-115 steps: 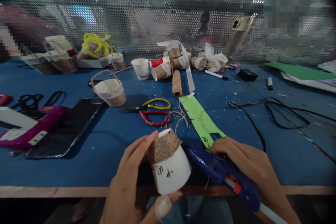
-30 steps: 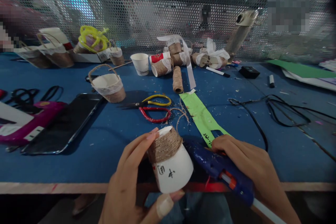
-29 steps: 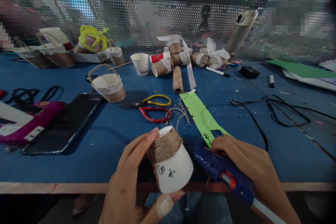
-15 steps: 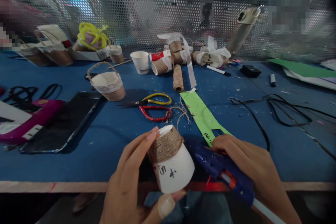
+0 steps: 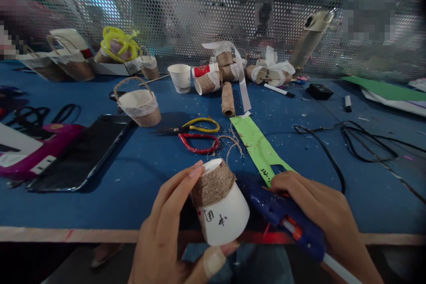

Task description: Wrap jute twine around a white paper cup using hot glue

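Observation:
My left hand is closed around a white paper cup, tilted near the table's front edge. Jute twine is wound around the cup's upper part, and black marks show on the bare lower part. A bandage covers my left thumb. In my right hand is a blue glue gun, its nozzle end beside the cup; a white glue stick sticks out of its back. Whether the nozzle touches the twine I cannot tell. A loose twine end runs up from the cup toward the scissors.
A green card strip lies beyond the glue gun. A twine spool, a small twine basket and a plain cup stand farther back. A phone lies left, a black cable right, before a perforated metal screen.
The whole view has shifted slightly, so everything appears a little to the right. Both hands keep their hold, and the cup and glue gun stay nearly the same relative to each other.

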`<control>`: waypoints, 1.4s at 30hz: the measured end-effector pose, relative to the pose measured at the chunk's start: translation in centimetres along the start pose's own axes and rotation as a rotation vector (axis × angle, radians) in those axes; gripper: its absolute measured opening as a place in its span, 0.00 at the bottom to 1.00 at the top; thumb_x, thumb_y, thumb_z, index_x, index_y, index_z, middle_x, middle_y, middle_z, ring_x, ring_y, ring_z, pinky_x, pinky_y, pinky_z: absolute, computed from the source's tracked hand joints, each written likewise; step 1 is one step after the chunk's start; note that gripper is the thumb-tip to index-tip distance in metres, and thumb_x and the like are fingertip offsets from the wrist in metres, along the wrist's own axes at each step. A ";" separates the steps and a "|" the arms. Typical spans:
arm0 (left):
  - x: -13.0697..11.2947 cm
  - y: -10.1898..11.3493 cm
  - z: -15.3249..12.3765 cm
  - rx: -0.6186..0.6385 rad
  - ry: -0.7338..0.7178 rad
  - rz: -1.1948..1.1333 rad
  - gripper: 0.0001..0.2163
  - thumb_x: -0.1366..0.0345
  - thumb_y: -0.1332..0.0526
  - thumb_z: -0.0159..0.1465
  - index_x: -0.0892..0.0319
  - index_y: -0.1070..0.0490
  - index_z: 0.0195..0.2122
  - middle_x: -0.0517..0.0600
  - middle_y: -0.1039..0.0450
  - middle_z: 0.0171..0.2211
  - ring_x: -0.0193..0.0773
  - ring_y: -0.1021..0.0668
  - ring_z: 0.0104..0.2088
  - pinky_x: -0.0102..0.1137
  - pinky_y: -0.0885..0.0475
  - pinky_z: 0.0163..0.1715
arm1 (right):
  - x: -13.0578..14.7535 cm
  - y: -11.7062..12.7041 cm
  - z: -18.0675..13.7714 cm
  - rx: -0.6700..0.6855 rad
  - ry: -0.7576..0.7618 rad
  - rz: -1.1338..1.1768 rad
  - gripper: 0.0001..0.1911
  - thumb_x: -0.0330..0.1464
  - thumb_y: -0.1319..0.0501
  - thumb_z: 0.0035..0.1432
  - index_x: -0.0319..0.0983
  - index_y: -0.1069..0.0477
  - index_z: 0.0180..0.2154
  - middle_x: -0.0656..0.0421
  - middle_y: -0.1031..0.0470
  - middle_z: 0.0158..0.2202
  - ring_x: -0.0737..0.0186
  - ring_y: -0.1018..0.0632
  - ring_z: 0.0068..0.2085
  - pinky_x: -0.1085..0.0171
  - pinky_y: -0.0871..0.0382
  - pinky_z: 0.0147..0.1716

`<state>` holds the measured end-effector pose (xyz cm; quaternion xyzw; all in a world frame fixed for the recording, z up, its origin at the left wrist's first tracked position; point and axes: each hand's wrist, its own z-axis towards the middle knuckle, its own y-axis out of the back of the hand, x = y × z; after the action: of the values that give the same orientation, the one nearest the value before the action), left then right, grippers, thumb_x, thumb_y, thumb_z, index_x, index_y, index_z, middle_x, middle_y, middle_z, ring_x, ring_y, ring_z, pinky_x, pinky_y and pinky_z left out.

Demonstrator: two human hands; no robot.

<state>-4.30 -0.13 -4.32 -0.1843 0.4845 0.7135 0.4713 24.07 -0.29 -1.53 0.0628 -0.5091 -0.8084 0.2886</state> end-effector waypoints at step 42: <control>-2.0 -1.1 3.5 -0.086 -0.012 0.140 0.44 0.45 0.24 0.62 0.49 0.35 0.77 0.61 0.24 0.68 0.69 0.20 0.68 0.52 0.12 0.55 | 0.6 -0.1 -0.7 -0.226 -0.056 0.078 0.10 0.23 0.37 0.73 0.44 0.31 0.42 0.67 0.19 0.33 0.71 0.15 0.32 0.71 0.27 0.38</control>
<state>-1.72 2.05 -1.83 -0.1661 0.4622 0.7660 0.4148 23.81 -1.12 -1.80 -0.0126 -0.4248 -0.8502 0.3107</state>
